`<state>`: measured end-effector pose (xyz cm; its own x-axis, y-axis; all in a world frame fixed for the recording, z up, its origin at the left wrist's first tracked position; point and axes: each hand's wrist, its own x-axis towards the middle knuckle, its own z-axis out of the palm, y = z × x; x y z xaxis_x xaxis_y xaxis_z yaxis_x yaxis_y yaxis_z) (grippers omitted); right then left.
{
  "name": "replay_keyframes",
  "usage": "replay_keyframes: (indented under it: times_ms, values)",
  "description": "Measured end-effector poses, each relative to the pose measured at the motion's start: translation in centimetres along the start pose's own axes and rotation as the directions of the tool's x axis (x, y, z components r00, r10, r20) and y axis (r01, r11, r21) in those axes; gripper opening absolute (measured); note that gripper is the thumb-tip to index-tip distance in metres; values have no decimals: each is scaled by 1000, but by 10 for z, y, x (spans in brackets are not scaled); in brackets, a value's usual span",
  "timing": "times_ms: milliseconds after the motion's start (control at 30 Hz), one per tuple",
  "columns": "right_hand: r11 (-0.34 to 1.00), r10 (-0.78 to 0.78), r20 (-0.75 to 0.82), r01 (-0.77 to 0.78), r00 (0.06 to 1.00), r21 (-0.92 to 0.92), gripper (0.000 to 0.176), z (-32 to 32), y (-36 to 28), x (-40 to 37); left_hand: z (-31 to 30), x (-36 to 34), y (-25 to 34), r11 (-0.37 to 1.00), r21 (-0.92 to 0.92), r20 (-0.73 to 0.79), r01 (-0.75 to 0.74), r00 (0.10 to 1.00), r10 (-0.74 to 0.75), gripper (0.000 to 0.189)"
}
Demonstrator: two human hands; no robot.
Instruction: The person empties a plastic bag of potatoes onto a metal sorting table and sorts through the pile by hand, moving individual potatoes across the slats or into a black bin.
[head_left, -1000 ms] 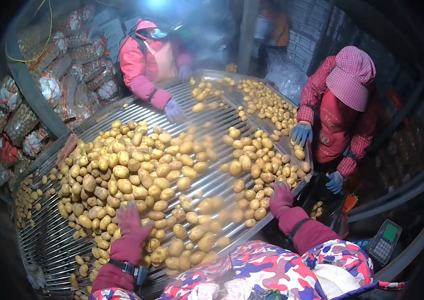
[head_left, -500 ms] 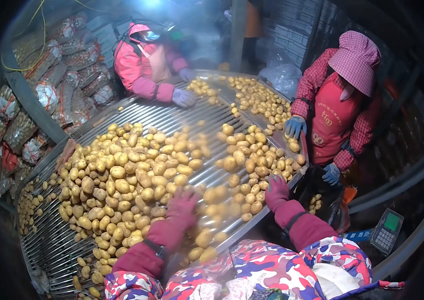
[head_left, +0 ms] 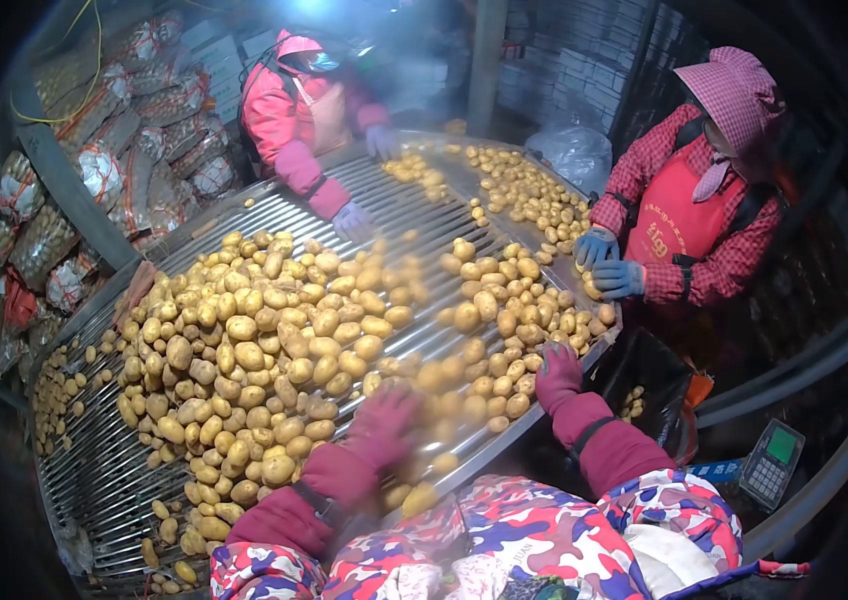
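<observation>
Ribbed metal table (head_left: pixel 289 216) under heaped potatoes (head_left: pixel 241 328), long axes in mixed directions.

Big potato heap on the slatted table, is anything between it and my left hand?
Nothing visible stands in the way: your left hand is right beside the big potato heap, at its lower right edge. A co-worker's purple-gloved hand is past the heap's far side. Blur hides whether you're touching any potatoes.

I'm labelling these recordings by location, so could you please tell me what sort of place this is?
Probably a potato sorting and packing shed: loose potatoes heaped on a slatted metal table, with filled mesh sacks stacked behind.
</observation>
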<state>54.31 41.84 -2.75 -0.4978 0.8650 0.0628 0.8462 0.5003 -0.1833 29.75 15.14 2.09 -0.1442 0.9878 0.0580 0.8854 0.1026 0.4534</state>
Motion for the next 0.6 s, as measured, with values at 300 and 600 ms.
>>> replay_keyframes:
  times_ms: [300,600]
  values:
    - [997,-74,-99,76,992,17,48,15,12,-1,-14,-30,-9,996,58,-129,71,990,-63,56]
    - [988,-154,-189,148,970,-49,47,58,42,12,-64,-147,-138,573,346,-417,743,669,-616,83]
